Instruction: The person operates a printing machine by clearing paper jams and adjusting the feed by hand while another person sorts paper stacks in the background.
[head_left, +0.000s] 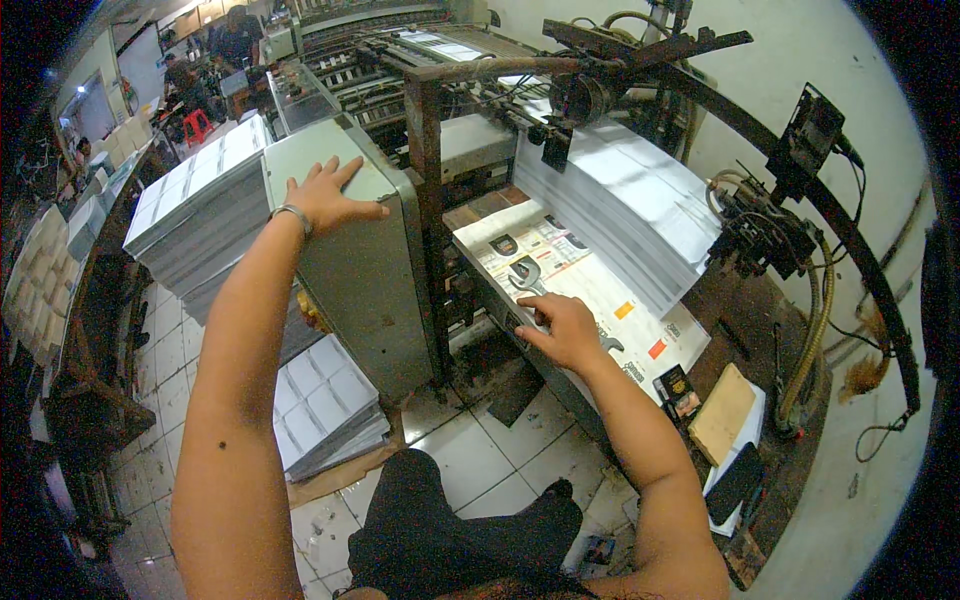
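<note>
Now, head view: two bare forearms come up from the lower edge, the hands well apart.
Left hand [325, 195]: palm down on the pale green top of a machine cabinet [365, 265], fingers spread wide, nothing gripped; a band [293, 214] circles the wrist.
Right hand [562, 335]: over the near edge of a printed sheet [575, 247], thumb and fingers bent with a narrow gap between them; whether they grip anything, I cannot tell.
Wrench [524, 273]: on the printed sheet, its open end just beyond the right fingertips; the hand hides part of that area.
Right-hand stack: tall white paper [635, 185] behind the printed sheet, beneath the machine's frame.
Left-hand stacks: one tall pile [205, 185] beside the cabinet, a lower pile [325, 395] near its foot.
Board's right end: a small black packet [678, 390], a tan block [722, 412] and a black pouch [735, 477], with white paper under the last two.
Overhead metalwork: a dark curved bar [850, 190] sweeps down the right side, hoses hanging beside it.
Floor [460, 450]: pale tiles, with the person's dark-clad legs above them.
Background: a red stool [197, 127] near other people [237, 40] at upper left.
</note>
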